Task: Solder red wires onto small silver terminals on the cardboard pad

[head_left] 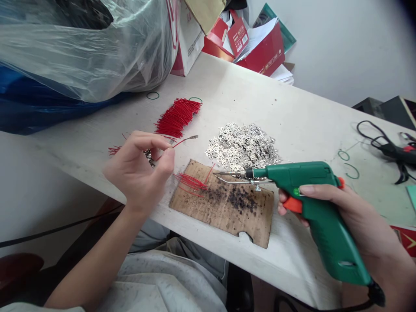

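Thin red wire with a small metal end (181, 142) is pinched in the person's left hand (136, 173), above the white tabletop (227, 91). Rightward lies brown, dark-stained cardboard (221, 214); the right hand (360, 216) is wrapped around a green plastic soldering gun (331, 234).

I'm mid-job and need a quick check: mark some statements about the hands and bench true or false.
1. The right hand holds the green soldering gun. True.
2. The left hand holds pliers. False: it pinches a red wire.
3. The metal pieces lie heaped on the table. True.
4. The cardboard is spotless. False: it bears dark marks.
5. Several loose wires lie on the cardboard. True.
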A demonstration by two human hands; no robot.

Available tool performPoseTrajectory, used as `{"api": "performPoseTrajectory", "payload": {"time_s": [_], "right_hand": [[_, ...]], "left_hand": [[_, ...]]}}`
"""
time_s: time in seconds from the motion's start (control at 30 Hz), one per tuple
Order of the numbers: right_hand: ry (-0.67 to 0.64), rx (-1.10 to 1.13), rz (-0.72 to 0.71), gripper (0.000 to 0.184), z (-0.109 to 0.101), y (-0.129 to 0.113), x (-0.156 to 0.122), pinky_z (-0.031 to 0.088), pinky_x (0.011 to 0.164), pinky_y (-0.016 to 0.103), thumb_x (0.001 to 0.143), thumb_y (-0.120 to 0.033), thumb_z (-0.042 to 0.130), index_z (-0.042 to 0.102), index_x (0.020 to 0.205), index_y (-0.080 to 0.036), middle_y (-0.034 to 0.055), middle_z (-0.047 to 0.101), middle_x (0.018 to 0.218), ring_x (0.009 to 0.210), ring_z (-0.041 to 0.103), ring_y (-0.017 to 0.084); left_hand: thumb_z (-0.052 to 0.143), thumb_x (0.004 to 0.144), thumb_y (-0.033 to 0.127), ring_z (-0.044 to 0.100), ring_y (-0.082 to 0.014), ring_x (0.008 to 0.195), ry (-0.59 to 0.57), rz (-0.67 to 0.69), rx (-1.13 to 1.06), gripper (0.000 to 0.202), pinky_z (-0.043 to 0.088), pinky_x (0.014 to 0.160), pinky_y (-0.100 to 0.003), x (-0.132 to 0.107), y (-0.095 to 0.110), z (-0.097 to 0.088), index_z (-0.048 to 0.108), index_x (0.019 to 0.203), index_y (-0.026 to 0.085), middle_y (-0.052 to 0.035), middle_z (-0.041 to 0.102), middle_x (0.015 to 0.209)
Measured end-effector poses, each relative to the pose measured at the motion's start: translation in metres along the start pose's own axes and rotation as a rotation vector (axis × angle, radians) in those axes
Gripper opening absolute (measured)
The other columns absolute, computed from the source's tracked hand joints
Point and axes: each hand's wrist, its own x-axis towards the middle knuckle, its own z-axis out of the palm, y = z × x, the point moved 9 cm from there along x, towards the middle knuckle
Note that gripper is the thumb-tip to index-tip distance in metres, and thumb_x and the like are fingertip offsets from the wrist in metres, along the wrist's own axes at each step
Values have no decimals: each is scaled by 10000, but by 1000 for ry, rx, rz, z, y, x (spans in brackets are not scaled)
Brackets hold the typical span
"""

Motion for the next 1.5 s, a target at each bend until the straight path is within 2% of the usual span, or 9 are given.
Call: {"api": "performPoseTrajectory", "payload": {"time_s": [0.2,0.4,0.6,0.73,0.9,1.03,1.17,1.33,1.5], "right_hand": [[-55,-27,-29,185,8,-4,-1,572,525,203,871,-370,767,782,935,-197,81,785,779,657,701,198],[-24,-18,-13,181,3,-3,0,523,441,178,860,-367,779,781,935,-202,73,781,745,553,657,164],[-30,-4,3,168,1,1,3,529,448,179,850,-373,802,781,933,-229,56,784,751,612,706,187],[-21,14,13,151,0,4,2,506,413,172,835,-368,819,786,883,-228,45,776,704,515,651,151],[-19,7,12,167,2,2,1,515,422,173,825,-378,837,792,902,-238,48,787,727,547,673,163],[-6,26,17,133,1,1,1,493,381,180,813,-361,849,783,839,-248,20,766,656,468,630,146],[4,-5,4,162,2,-2,0,515,411,175,804,-366,858,788,877,-240,35,787,704,520,675,161],[7,34,14,91,2,-1,-1,521,410,186,832,-337,824,785,865,-261,20,783,683,479,645,150],[6,11,28,147,1,1,-1,520,422,176,805,-355,850,787,877,-244,30,789,705,499,653,150]], "left_hand": [[723,829,174,552,-168,657,1,18,-23,112,407,604,-400,1,3,1,724,802,282,-2,662,759],[714,792,127,545,-159,655,6,17,-57,143,402,610,-387,1,3,1,728,806,269,-3,660,756],[717,815,142,546,-168,662,8,23,-43,142,397,609,-392,1,2,0,736,808,282,-2,663,754],[713,794,112,546,-157,663,7,25,-51,163,395,614,-387,1,3,1,738,806,273,2,657,754],[719,809,135,545,-159,668,5,16,-34,147,395,613,-394,0,3,1,729,808,281,3,659,759],[720,833,172,547,-170,680,5,-4,-12,134,401,622,-416,0,1,0,731,813,304,-1,659,769],[715,854,197,543,-184,684,-2,-16,1,132,404,625,-436,0,0,1,733,808,319,-9,652,761],[725,832,191,533,-182,664,7,2,-15,125,387,602,-432,1,0,1,736,801,312,-11,645,745],[718,823,192,542,-168,667,11,-5,-4,114,403,606,-421,0,1,0,715,789,300,-2,651,750]]}}
